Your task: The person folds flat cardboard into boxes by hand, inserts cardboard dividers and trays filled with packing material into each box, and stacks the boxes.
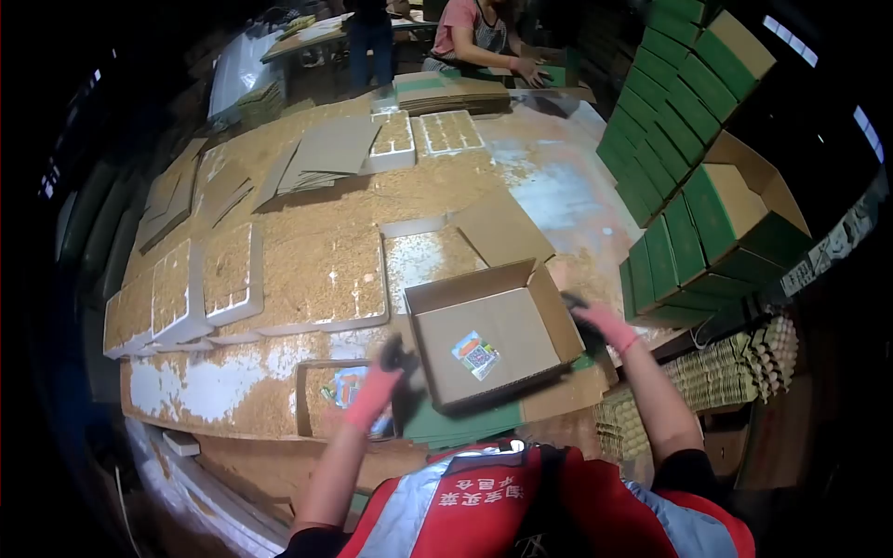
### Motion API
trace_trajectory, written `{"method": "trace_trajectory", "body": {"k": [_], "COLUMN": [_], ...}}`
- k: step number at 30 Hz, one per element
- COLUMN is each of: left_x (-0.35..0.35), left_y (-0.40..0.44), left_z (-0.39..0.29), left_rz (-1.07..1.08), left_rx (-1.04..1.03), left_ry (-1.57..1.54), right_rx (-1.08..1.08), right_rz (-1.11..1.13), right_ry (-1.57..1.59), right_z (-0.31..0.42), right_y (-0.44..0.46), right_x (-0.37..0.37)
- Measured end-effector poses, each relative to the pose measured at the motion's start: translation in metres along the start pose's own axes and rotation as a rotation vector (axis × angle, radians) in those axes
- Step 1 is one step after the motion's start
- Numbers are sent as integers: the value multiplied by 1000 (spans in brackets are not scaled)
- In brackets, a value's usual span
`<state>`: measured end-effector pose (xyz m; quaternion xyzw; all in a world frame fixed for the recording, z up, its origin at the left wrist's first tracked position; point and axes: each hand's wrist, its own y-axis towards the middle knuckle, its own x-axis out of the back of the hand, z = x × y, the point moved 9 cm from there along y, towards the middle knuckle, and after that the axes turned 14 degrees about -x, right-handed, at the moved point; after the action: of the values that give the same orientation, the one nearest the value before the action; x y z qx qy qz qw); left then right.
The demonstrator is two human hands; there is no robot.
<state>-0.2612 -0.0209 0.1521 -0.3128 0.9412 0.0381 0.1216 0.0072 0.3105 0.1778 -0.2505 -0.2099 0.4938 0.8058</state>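
Note:
An open cardboard box (484, 335) stands in front of me, with a printed picture card (475, 355) lying on its bottom. Both my hands wear pink gloves with dark fingers. Beside the box's left wall is my left hand (389, 365), fingers apart and nothing seen in it. My right hand (597, 323) is at the box's right wall, its fingers loosely spread and partly dark against the background. Green flattened cardboard (456, 423) lies under the box. To the left, a shallow box (302, 400) holds more printed cards.
White foam trays (321, 279) with brown crumbly material stand at the left and back of the table (233, 409). Cardboard sheets (330, 153) lie behind. Green boxes (670, 130) are stacked at right, above egg trays (707, 377). A co-worker (474, 42) works at the far side.

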Motion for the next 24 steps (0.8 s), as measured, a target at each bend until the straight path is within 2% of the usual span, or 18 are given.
{"method": "trace_trajectory", "body": {"k": [1, 2, 3, 4, 5, 6, 7, 9, 11, 13, 15, 17, 18, 19, 20, 21, 23, 24], "left_x": [2, -25, -34, -32, -28, -31, -21, -47, -81, -131, -178, -232, -262, -294, -327, -361, -436, -474], "left_y": [-6, 0, 3, 8, 6, 2, 2, -19, -16, -6, 11, 36, 50, 64, 79, 92, 119, 130], "left_z": [65, 45, 30, 41, 52, 36, 67, 92, 37, -11, -52, -93, -114, -134, -154, -175, -214, -230], "left_rz": [25, 59, 35, -40, -119, -191, -259, -206, -42, 82, 176, 282, 347, 414, 488, 563, 711, 783], "left_rx": [168, -33, -77, -70, -55, -150, -152, 298, 195, 104, 42, 5, -14, -35, -52, -65, -79, -78], "left_ry": [-110, 211, 468, 560, 656, 509, 248, -614, -679, -545, -469, -469, -482, -499, -515, -527, -560, -578], "right_rx": [-21, 2, 25, -231, -161, -153, -122, 50, 226, 300, 477, 588, 874, 952, 896, 894, 633, 769], "right_rz": [-82, -66, -49, -266, -83, 5, 87, -70, -165, -171, -160, -530, -639, -1193, -1488, -1975, -1995, -1549], "right_ry": [-235, -146, -58, -248, -20, 116, 247, 161, 16, 24, -71, -266, -171, -320, -74, -142, -181, 110], "right_z": [-51, -50, -49, -39, -73, -63, -29, 10, 56, 104, 141, 162, 181, 184, 159, 135, 65, 43], "right_y": [38, 38, 39, 25, 63, 48, 28, 5, -25, -81, -140, -214, -290, -364, -404, -444, -418, -394], "right_x": [-8, -28, -50, -63, -67, -79, -94, -96, -79, -54, -9, 73, 102, 135, 195, 238, 376, 406]}}
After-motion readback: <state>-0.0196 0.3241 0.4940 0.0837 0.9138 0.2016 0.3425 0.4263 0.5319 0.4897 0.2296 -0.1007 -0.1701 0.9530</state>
